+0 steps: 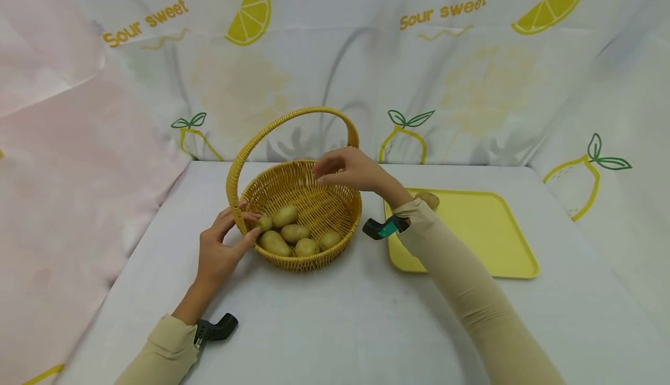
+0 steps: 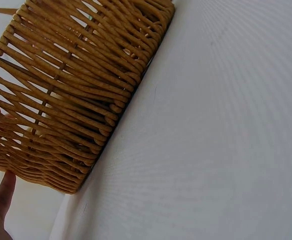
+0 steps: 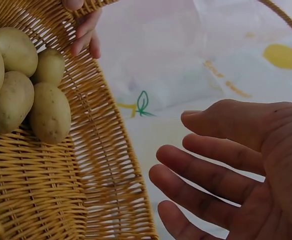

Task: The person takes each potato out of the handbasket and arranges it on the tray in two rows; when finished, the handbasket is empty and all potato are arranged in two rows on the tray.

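Note:
A round wicker basket (image 1: 356,213) with a tall arched handle holds several potatoes (image 1: 295,233), bunched at its near left side. My left hand (image 1: 222,245) grips the basket's left side by the handle's base, fingers over the rim. In the left wrist view, its thumb (image 2: 3,196) lies against the outer weave. My right hand (image 1: 352,168) is raised over the basket's far right part, holding nothing. The right wrist view shows that hand (image 3: 236,170) with fingers loosely spread and slightly bent, apart from the rim.
To the right on the white table (image 1: 314,327) lies a yellow tray (image 1: 481,234). A potato (image 1: 428,200) rests near its far left corner, partly behind my right forearm. Lemon-printed cloth (image 1: 324,71) hangs behind the table.

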`<move>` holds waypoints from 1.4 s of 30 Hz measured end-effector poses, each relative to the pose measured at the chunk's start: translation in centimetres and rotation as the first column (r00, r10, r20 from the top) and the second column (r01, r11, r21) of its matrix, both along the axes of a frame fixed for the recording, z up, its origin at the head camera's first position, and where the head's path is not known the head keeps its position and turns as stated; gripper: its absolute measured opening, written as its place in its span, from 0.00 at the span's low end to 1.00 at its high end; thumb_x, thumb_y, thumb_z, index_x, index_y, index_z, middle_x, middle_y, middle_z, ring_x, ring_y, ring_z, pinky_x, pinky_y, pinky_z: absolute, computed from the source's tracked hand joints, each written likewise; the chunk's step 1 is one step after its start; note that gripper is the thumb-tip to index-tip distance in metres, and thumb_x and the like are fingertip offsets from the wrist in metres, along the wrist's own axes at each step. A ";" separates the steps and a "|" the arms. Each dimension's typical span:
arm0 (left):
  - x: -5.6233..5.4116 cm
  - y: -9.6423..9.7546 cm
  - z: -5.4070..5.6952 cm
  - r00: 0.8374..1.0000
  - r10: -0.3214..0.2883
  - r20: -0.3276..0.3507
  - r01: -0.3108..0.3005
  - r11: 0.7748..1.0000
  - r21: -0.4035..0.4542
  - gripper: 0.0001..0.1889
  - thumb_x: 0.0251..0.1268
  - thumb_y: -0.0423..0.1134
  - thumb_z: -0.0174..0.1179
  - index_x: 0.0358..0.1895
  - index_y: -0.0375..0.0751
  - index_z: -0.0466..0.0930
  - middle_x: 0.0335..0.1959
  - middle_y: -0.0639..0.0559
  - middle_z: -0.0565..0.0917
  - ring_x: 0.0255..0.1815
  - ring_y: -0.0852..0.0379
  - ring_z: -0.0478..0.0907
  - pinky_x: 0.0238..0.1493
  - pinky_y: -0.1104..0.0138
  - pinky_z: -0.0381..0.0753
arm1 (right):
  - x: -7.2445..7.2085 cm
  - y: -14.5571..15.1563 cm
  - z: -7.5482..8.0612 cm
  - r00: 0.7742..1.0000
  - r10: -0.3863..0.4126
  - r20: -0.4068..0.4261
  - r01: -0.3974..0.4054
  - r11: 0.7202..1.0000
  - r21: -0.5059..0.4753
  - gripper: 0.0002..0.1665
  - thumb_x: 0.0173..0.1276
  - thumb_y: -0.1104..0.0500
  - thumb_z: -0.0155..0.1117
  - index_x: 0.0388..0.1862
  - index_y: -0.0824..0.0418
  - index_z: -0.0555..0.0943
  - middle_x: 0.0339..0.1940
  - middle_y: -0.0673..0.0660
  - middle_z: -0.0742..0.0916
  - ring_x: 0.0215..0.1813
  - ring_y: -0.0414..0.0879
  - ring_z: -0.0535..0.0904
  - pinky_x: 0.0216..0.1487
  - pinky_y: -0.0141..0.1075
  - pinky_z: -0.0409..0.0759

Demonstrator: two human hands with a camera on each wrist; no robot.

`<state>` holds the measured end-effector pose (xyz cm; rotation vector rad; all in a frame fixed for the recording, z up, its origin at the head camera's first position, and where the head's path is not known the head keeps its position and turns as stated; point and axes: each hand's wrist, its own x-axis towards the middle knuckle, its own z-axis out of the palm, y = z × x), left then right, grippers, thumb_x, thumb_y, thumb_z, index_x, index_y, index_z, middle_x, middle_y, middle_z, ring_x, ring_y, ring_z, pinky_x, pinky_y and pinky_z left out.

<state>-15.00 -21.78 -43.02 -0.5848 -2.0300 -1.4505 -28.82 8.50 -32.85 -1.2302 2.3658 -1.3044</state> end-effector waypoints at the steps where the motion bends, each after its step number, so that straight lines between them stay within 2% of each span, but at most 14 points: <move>1: 0.1 0.1 0.3 1.000 0.003 -0.005 -0.003 1.000 -0.001 0.14 0.53 0.15 0.68 0.45 0.26 0.86 0.45 0.34 0.87 0.68 0.29 0.71 0.72 0.63 0.70 | -0.2 -0.5 -0.1 0.999 0.025 0.020 -0.025 1.000 0.010 0.13 0.73 0.62 0.70 0.53 0.65 0.87 0.47 0.56 0.90 0.49 0.45 0.87 0.53 0.40 0.84; 4: 0.2 0.3 0.5 1.000 0.003 0.001 -0.003 1.000 0.007 0.14 0.54 0.15 0.68 0.44 0.25 0.85 0.45 0.33 0.87 0.68 0.30 0.71 0.72 0.63 0.70 | -0.7 -1.9 -0.4 0.995 0.072 0.069 -0.075 0.996 0.044 0.13 0.73 0.62 0.69 0.54 0.64 0.87 0.48 0.55 0.90 0.50 0.44 0.86 0.55 0.38 0.83; 10: -0.9 -0.7 -1.5 1.000 -0.003 0.000 0.003 1.000 0.006 0.15 0.55 0.19 0.71 0.46 0.33 0.88 0.47 0.40 0.88 0.70 0.37 0.72 0.72 0.60 0.70 | -0.8 -4.4 -1.0 0.983 0.133 0.125 -0.145 0.986 0.087 0.15 0.72 0.65 0.69 0.55 0.66 0.85 0.48 0.56 0.89 0.52 0.44 0.85 0.56 0.35 0.82; 12: -1.0 -0.9 -1.8 1.000 -0.005 -0.002 0.005 1.000 -0.002 0.15 0.56 0.20 0.71 0.47 0.35 0.88 0.47 0.43 0.88 0.70 0.36 0.72 0.72 0.59 0.70 | -1.0 -5.2 -1.3 0.980 0.149 0.134 -0.163 0.981 0.105 0.16 0.72 0.65 0.69 0.56 0.68 0.84 0.49 0.58 0.89 0.52 0.44 0.85 0.56 0.34 0.82; 18: -0.9 -1.0 -1.8 1.000 0.001 -0.011 -0.001 1.000 -0.005 0.15 0.56 0.20 0.71 0.47 0.36 0.88 0.47 0.43 0.89 0.69 0.36 0.72 0.72 0.60 0.70 | -1.5 -6.7 -2.2 0.977 0.177 0.115 -0.198 0.958 0.209 0.19 0.72 0.65 0.70 0.60 0.72 0.83 0.51 0.60 0.89 0.53 0.43 0.85 0.56 0.32 0.81; 23: -0.9 -0.9 -1.7 1.000 -0.001 -0.016 0.001 1.000 0.003 0.16 0.54 0.19 0.71 0.47 0.36 0.88 0.46 0.42 0.88 0.69 0.35 0.72 0.72 0.61 0.70 | -1.3 -7.5 -3.0 0.975 0.161 0.152 -0.196 0.948 0.251 0.19 0.72 0.66 0.70 0.60 0.72 0.83 0.50 0.60 0.89 0.53 0.45 0.84 0.55 0.32 0.80; 27: -0.7 -0.5 -1.4 1.000 0.004 -0.006 -0.004 1.000 0.003 0.16 0.53 0.17 0.70 0.46 0.32 0.87 0.46 0.39 0.88 0.69 0.33 0.72 0.72 0.62 0.70 | -1.1 -8.0 -3.9 0.976 0.150 0.155 -0.191 0.936 0.296 0.20 0.72 0.64 0.69 0.61 0.70 0.83 0.53 0.58 0.88 0.56 0.45 0.83 0.58 0.30 0.78; 34: 0.7 0.9 1.0 1.000 -0.007 0.028 0.006 1.000 0.011 0.14 0.55 0.14 0.68 0.45 0.24 0.85 0.45 0.32 0.87 0.68 0.29 0.71 0.71 0.64 0.70 | -0.8 -8.0 -4.8 0.972 0.142 0.186 -0.199 0.919 0.341 0.26 0.71 0.59 0.73 0.65 0.67 0.82 0.60 0.57 0.86 0.61 0.46 0.80 0.61 0.30 0.76; 42: 0.8 0.8 1.6 1.000 0.006 0.010 -0.006 1.000 -0.002 0.14 0.53 0.14 0.68 0.44 0.24 0.85 0.43 0.32 0.87 0.66 0.27 0.71 0.71 0.63 0.70 | -1.0 -8.1 -5.6 0.975 0.171 0.143 -0.210 0.918 0.337 0.26 0.70 0.58 0.74 0.64 0.65 0.83 0.58 0.55 0.87 0.58 0.44 0.81 0.58 0.29 0.76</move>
